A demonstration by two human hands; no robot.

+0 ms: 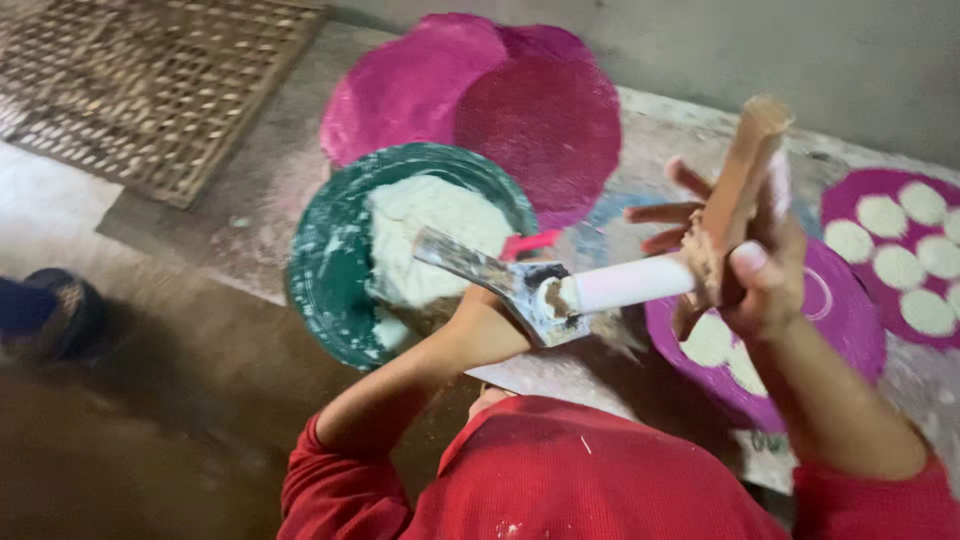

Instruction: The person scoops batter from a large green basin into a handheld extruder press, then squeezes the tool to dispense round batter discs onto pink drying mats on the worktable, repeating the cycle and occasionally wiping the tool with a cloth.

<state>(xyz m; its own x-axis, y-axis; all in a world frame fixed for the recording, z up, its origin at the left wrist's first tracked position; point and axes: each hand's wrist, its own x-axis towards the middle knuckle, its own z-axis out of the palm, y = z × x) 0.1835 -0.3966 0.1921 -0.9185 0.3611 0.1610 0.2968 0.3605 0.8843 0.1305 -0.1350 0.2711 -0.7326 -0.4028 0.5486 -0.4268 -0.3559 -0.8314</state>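
Both hands are busy. Our right hand (760, 270) is closed around a white-handled scraper (520, 285) and a brown wooden stick (745, 165), held up over the tabletop (680, 125). The scraper looks stiff and light, with sticky dough on it, so we hold its handle. Our left hand (485, 325) reaches to the green bowl (325, 270) of soft white dough (430, 235); we cannot tell its grip.

The left hand (480, 325) is mostly hidden behind the scraper blade (500, 280), so its grip cannot be told. The right hand (740, 260) is motion-blurred, as is the wooden stick (745, 165) it holds. The purple disc with white rounds (900, 250) runs off the right edge (its far half unseen). A dark shoe (45, 310) at the left edge is blurred and cropped.
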